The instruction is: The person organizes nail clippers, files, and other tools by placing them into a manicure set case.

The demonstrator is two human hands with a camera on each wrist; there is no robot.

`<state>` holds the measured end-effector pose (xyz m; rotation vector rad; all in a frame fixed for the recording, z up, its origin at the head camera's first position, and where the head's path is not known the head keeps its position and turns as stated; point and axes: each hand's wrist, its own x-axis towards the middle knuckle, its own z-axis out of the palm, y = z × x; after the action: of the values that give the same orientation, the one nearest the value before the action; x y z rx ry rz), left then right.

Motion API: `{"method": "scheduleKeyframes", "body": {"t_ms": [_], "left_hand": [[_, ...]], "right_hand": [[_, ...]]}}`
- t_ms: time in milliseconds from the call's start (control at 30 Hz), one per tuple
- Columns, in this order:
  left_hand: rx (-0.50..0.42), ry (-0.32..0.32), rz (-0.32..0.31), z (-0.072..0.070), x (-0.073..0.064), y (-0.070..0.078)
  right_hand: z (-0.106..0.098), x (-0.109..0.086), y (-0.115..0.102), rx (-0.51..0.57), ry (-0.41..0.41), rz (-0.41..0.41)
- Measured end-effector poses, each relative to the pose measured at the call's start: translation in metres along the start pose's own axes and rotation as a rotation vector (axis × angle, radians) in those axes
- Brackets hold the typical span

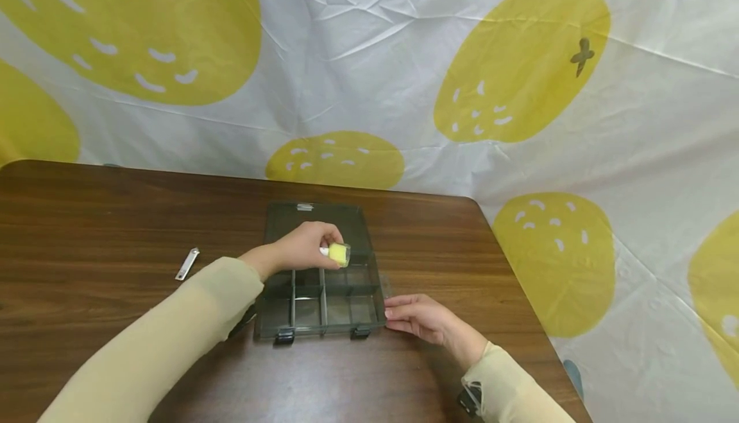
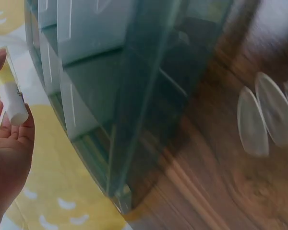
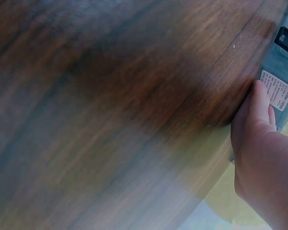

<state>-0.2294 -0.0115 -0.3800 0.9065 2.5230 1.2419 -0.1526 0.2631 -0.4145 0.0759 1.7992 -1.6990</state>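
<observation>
A dark translucent compartment box (image 1: pixel 337 328) lies on the table with its lid (image 1: pixel 314 217) folded back. Above its compartments, my left hand (image 1: pixel 303 248) pinches a small white-and-yellow tube with a clear cap (image 1: pixel 338 254). In the left wrist view the tube (image 2: pixel 12 98) shows its white end downward, between thumb and fingers. At the box's front right corner, fairly straight fingers of my right hand (image 1: pixel 421 320) touch the side. The right wrist view shows that hand (image 3: pixel 264 139) beside a white printed label (image 3: pixel 277 90) on the box, close to a black latch (image 3: pixel 285 40).
Silver nail clippers (image 1: pixel 187 264) lie on the wooden table (image 1: pixel 104 217) left of the box. Several pale translucent elongated ovals (image 2: pixel 276 110) appear beside the box in the left wrist view; their kind is unclear. A lemon-patterned cloth (image 1: pixel 369 76) hangs along the table's back and right edges.
</observation>
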Motion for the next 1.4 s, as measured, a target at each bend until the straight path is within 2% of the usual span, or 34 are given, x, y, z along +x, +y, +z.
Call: {"method": "scheduleKeyframes", "body": {"t_ms": [167, 533, 767, 1133, 1200, 1400], "left_hand": [[0.009, -0.011, 0.012, 0.011, 0.007, 0.002], [0.056, -0.035, -0.036, 0.028, 0.010, 0.007], [0.087, -0.031, -0.033, 0.029, 0.010, 0.011], [0.038, -0.026, -0.017, 0.027, 0.006, 0.009], [0.041, -0.015, -0.003, 0.027, 0.006, 0.008], [-0.023, 0.057, -0.044, 0.029, 0.005, 0.004]], "right_hand": [[0.000, 0.002, 0.000, 0.003, 0.002, -0.001], [0.001, 0.002, 0.000, -0.022, -0.012, -0.004], [-0.002, 0.003, 0.002, -0.015, -0.001, -0.004], [-0.003, 0.004, 0.003, -0.015, -0.007, -0.006], [-0.002, 0.003, 0.002, -0.015, -0.007, -0.005], [-0.002, 0.004, 0.003, -0.017, -0.008, -0.006]]}}
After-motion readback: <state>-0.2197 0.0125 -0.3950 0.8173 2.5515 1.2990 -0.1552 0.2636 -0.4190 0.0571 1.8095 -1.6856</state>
